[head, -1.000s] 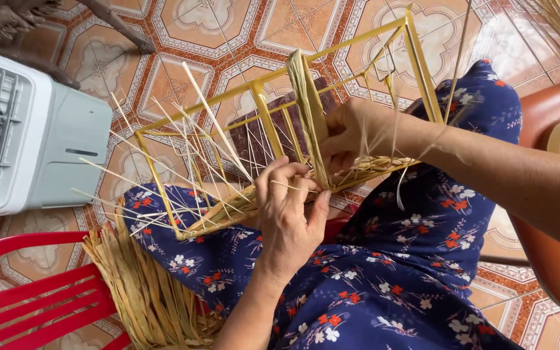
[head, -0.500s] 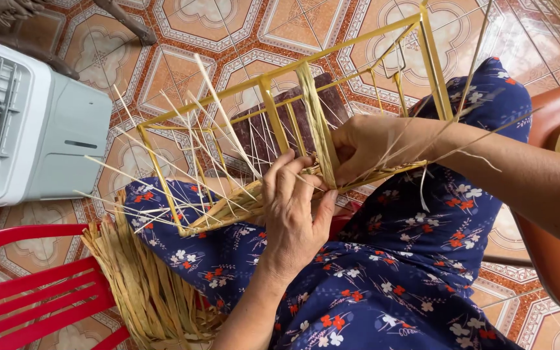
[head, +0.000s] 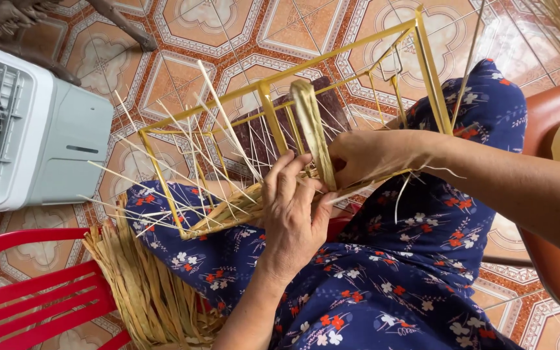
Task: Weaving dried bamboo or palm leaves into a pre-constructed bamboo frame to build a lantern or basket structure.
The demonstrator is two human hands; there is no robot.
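Weaving is going on: I am pinching the straw band (head: 312, 129) between left hand (head: 293, 214) and right hand (head: 364, 155) at the frame (head: 273, 110) on my lap; next I judge it needs tucking.

Frame (head: 280, 110) on lap; fan unit (head: 34, 129) left; straw bundle (head: 144, 291) lower left, beside chair (head: 27, 304).

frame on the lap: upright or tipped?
Tipped. The yellow frame leans across the lap, low corner at the left knee; left hand and right hand grip its lower rail.
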